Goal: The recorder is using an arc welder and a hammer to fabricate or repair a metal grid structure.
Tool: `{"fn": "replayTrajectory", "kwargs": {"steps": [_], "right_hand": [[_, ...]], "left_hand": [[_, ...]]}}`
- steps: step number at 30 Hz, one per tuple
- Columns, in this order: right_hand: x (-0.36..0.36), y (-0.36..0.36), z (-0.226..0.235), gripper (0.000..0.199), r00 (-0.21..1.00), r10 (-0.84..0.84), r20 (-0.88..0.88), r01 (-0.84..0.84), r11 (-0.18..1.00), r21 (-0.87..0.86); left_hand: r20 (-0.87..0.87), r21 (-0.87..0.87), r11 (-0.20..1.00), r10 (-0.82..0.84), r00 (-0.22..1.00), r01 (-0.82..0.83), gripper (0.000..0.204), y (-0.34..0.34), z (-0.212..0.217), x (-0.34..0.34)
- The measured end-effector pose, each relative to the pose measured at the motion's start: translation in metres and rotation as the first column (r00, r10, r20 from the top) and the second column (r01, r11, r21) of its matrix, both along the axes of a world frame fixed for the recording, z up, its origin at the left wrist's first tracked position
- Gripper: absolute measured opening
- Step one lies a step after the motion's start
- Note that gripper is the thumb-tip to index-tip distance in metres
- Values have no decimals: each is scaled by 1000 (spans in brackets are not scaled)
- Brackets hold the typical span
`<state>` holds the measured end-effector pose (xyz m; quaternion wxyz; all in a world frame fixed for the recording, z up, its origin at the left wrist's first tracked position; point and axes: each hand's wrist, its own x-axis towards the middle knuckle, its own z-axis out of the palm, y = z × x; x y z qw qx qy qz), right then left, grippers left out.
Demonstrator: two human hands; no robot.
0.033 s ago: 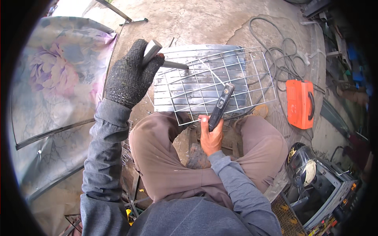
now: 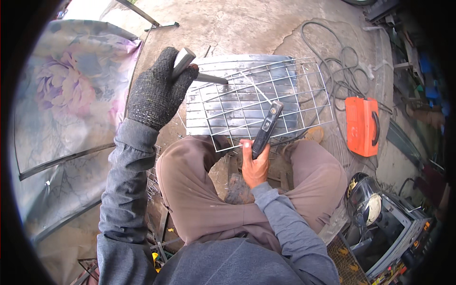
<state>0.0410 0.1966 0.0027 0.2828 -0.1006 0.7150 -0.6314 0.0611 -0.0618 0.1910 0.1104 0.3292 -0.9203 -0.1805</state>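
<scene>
While the gloved left hand (image 2: 154, 92) grips a chipping hammer (image 2: 190, 64) raised over the wire grid (image 2: 259, 102) lying on steel strips across the knees, short controlled taps suit best. Closed around the black electrode holder (image 2: 266, 128), the bare right hand (image 2: 254, 164) should keep its tip clear of the mesh.

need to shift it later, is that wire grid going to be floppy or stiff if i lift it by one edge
Probably fairly stiff: the wire grid is crossed rods that look joined and hold flat lines. It likely weighs little for its size, being mostly open gaps. It may snag, since loose rod ends stick out near the right hand.
</scene>
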Motion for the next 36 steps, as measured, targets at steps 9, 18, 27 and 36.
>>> {"fn": "replayTrajectory", "kwargs": {"steps": [9, 18, 27, 36], "right_hand": [[0, -1, 5, 31, 999, 35, -3, -35, 999, 21], [-1, -1, 7, 30, 999, 38, 4, -38, 999, 19], [0, 0, 4, 31, 999, 49, -4, -49, 998, 36], [0, 1, 2, 33, 999, 33, 24, -33, 999, -2]], "left_hand": [[1, 20, 1000, -2, 1000, 2, 40, -9, 0, -2], [93, 75, 995, 65, 994, -72, 33, -20, 2, -6], [30, 66, 998, -23, 999, 21, 47, -24, 6, -12], [97, 46, 998, 45, 994, -49, 34, -34, 2, -25]]}}
